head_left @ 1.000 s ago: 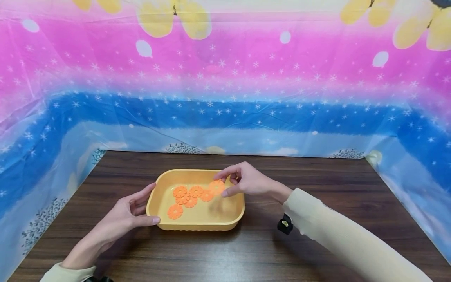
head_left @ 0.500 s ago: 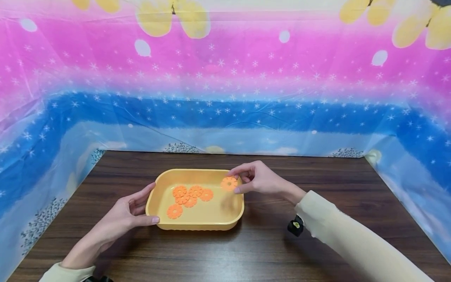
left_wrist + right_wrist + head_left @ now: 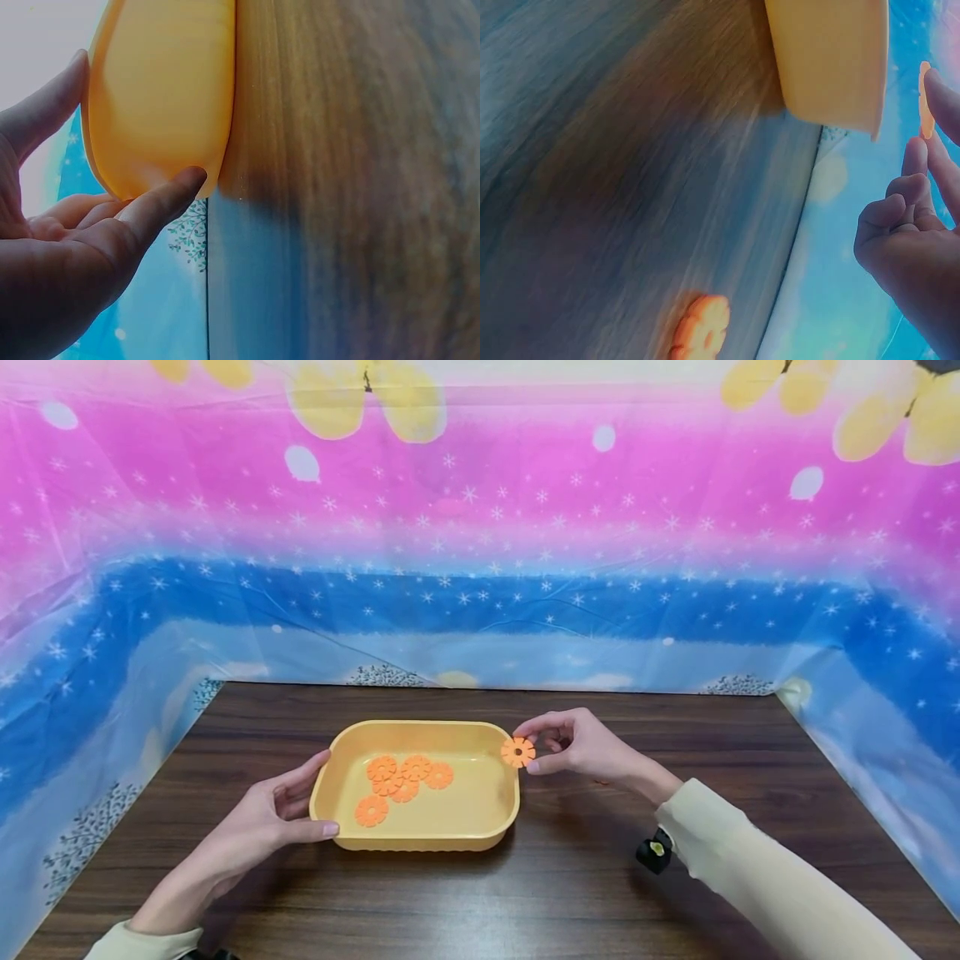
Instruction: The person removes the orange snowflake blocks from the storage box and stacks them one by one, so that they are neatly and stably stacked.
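Observation:
A yellow plastic tray (image 3: 450, 821) stands on the table, and several orange notched discs, each with a hole in its centre, lie inside it, some overlapping. My left hand (image 3: 258, 827) grips the tray's left end, thumb at the front corner and fingers toward the back one. In my right hand (image 3: 592, 747), thumb and fingertips pinch one orange notched disc (image 3: 518, 752), held up so that it overlaps the tray's right rim in the head view. The right wrist view shows this held disc (image 3: 925, 101) edge-on, beside the tray wall (image 3: 832, 64).
Another orange disc (image 3: 705, 326) lies on the table in the right wrist view; in the head view the right wrist mostly hides it. The dark wood table (image 3: 465, 910) is bordered by a patterned curtain (image 3: 480, 602) at the back and both sides.
My right hand has moved rightward with the pinched disc, from above the tray's inside to its right rim. The left hand and the discs lying in the tray have stayed put.

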Tool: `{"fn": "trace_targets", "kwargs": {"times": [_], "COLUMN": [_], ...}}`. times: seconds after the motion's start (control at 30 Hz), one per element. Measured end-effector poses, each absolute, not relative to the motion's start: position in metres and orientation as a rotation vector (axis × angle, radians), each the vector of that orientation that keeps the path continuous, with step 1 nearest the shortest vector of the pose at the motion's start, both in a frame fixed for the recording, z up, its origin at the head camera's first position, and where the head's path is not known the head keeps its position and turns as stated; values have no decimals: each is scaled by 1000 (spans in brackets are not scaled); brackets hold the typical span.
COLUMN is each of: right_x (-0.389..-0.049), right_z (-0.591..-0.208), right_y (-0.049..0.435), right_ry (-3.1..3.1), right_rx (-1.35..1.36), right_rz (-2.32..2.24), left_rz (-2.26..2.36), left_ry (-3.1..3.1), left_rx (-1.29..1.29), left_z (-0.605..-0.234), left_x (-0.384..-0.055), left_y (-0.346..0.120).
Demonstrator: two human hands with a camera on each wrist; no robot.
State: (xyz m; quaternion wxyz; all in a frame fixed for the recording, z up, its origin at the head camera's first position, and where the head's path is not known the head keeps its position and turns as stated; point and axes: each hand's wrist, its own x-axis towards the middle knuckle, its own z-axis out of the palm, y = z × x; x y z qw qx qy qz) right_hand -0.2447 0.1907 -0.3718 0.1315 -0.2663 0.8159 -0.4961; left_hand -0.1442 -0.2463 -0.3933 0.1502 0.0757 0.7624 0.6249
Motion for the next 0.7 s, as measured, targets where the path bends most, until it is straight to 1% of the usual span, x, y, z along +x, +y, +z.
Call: {"fn": "trace_targets", "kwargs": {"times": [0.7], "right_x": [-248], "right_z": [-383], "right_y": [246], "right_ry": [2499], "right_rx": [-685], "right_rz": [-1358], "left_rz": [1810], "left_ry": [2169], "left_rx": [222], "left_z": [-394], "left_x": [-144], "left_y": [-246]}}
